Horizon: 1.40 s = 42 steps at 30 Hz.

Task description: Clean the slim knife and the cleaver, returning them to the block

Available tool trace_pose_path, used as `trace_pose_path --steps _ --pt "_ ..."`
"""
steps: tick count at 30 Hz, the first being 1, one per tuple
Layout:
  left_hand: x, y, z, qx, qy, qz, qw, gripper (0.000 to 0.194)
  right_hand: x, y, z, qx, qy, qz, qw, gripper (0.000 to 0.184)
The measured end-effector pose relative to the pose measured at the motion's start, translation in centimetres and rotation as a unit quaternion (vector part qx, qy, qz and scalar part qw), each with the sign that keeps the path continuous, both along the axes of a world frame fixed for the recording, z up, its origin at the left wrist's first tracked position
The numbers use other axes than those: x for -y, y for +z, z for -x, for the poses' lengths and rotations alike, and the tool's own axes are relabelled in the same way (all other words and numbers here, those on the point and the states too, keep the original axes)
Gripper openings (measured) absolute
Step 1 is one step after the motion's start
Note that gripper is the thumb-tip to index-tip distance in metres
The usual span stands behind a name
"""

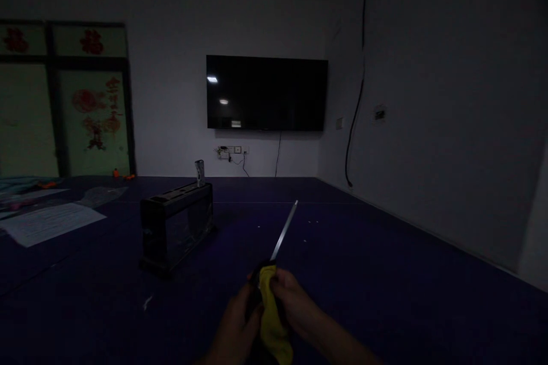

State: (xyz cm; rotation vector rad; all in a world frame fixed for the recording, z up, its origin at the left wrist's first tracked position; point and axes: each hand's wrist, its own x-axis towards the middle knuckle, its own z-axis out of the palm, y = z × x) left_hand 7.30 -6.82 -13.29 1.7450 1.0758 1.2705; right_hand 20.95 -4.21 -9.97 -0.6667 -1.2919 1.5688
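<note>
Low in the view, both of my hands meet around a yellow-and-dark cloth (269,313). A thin, straight silvery rod (284,232) sticks up and away from the cloth's upper end; how its lower end sits inside is hidden. My left hand (238,319) is closed on the dark side of the cloth. With fingers pinched at the upper right edge of the yellow part, my right hand (291,296) grips it from the other side. Dim light hides the finer details of the fingers.
A dark-framed box with clear-looking sides (177,228) stands left of my hands, a small patterned object (200,173) upright on it. Printed paper (53,223) and clear plastic (103,196) lie farther left on the blue surface (342,274). A television (268,93) hangs ahead.
</note>
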Motion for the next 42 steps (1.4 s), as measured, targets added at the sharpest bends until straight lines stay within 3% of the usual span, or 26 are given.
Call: trace_pose_path --steps 9,15,22,26,30,34,36,39,42 --pt "0.1 0.3 0.0 -0.062 0.028 -0.018 0.998 0.043 -0.2 -0.6 0.2 0.012 -0.051 0.022 0.998 0.037" --pt "0.3 0.1 0.2 -0.099 0.091 0.014 0.991 0.032 0.5 -0.5 0.8 -0.007 -0.099 0.038 0.994 0.044" --pt "0.8 1.2 -0.2 -0.013 0.099 0.041 0.994 0.032 0.2 -0.7 0.6 -0.015 -0.076 0.034 0.996 0.041" --pt "0.7 1.0 -1.1 0.126 0.01 0.079 0.989 0.035 -0.3 -0.9 0.1 -0.007 -0.046 0.026 0.999 0.04" --pt "0.1 0.0 -1.6 0.229 -0.095 0.218 0.944 0.052 -0.5 -0.7 -0.3 0.002 -0.03 0.03 0.999 0.04" --pt "-0.5 -0.2 -0.9 0.271 -0.206 0.323 0.883 0.033 -0.5 -0.5 -0.5 0.006 -0.001 0.049 0.999 0.039" --pt "-0.6 0.1 -0.3 0.28 -0.286 0.368 0.839 0.024 -0.4 -0.5 -0.5 0.003 0.002 0.05 0.999 0.037" --pt "-0.4 0.9 0.5 0.27 -0.39 0.444 0.76 0.037 0.1 -0.4 -0.3 -0.008 0.001 0.059 0.998 0.033" --pt "0.0 1.9 0.8 0.291 -0.402 0.473 0.728 0.029 0.6 -0.4 -0.1 -0.025 0.009 0.086 0.996 0.032"
